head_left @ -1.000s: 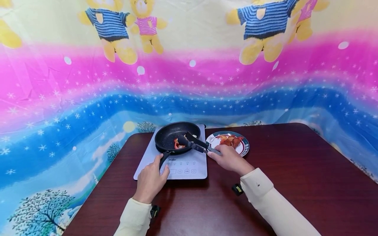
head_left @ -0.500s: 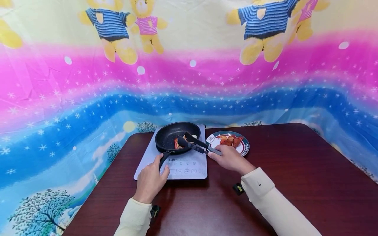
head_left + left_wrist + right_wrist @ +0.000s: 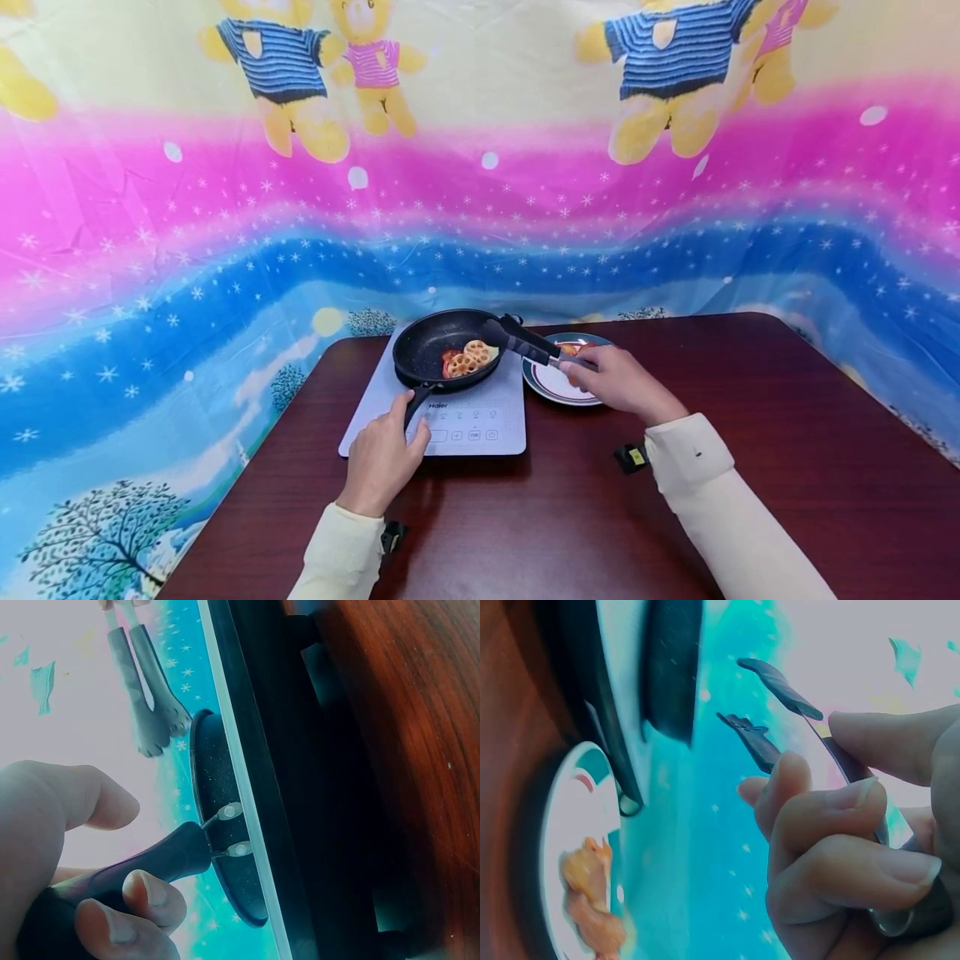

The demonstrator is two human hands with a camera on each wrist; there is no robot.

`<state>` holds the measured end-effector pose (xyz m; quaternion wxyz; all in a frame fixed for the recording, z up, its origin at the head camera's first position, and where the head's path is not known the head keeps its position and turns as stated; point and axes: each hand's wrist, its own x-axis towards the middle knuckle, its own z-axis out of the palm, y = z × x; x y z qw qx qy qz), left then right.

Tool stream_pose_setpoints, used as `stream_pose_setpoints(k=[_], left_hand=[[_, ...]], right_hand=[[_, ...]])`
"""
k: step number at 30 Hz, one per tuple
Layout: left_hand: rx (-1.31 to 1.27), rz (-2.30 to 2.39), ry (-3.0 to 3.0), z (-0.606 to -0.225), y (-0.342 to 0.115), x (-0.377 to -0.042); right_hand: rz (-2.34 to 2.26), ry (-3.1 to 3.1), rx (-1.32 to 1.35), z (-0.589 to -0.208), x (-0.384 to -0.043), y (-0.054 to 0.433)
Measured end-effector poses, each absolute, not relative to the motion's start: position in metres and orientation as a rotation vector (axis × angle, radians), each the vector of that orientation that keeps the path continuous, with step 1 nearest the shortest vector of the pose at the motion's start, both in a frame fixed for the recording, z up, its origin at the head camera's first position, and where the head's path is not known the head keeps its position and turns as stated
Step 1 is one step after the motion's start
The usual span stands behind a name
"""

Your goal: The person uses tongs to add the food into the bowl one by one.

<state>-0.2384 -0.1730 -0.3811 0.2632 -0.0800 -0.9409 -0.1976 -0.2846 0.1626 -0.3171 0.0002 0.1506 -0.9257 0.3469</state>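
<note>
My left hand [image 3: 382, 462] grips the black handle [image 3: 161, 855] of a frying pan [image 3: 423, 342]. In the pan lie lotus root slices [image 3: 477, 352] beside a red piece of food [image 3: 452, 364]. My right hand [image 3: 626, 383] holds black-tipped tongs [image 3: 532, 340], raised over the pan's right rim. The right wrist view shows the tong tips [image 3: 780, 688] apart with nothing between them. Below the right hand is a round plate [image 3: 551, 390] with a dark green rim. Reddish-brown food pieces [image 3: 592, 900] lie on it, mostly hidden by the hand in the head view.
Under the pan is a white Haier induction cooktop [image 3: 375, 425] with touch buttons along its front. It stands on a dark red-brown table [image 3: 750, 417]. Behind the table hangs a colourful cloth [image 3: 480, 208] printed with bears and snowflakes.
My right hand has lifted the tongs up and to the right, out of the pan, uncovering the lotus root slices. The left hand and the pan have stayed put.
</note>
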Motion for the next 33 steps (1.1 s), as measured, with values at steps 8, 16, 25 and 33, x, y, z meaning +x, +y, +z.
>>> stream_pose_setpoints(k=[8, 16, 25, 33], left_hand=[[-0.217, -0.531, -2.546, -0.381, -0.173, -0.238], [-0.223, -0.517, -2.526, -0.381, -0.173, -0.238], [-0.227, -0.508, -2.523, -0.382, -0.173, -0.239], [-0.228, -0.510, -2.527, -0.382, -0.173, -0.239]], right_hand=[[1.120, -2.912, 0.335, -0.302, -0.281, 0.193], [1.084, -2.919, 0.260, -0.296, -0.280, 0.220], [1.070, -2.933, 0.212, -0.295, -0.277, 0.234], [1.001, -2.973, 0.169, -0.297, -0.277, 0.243]])
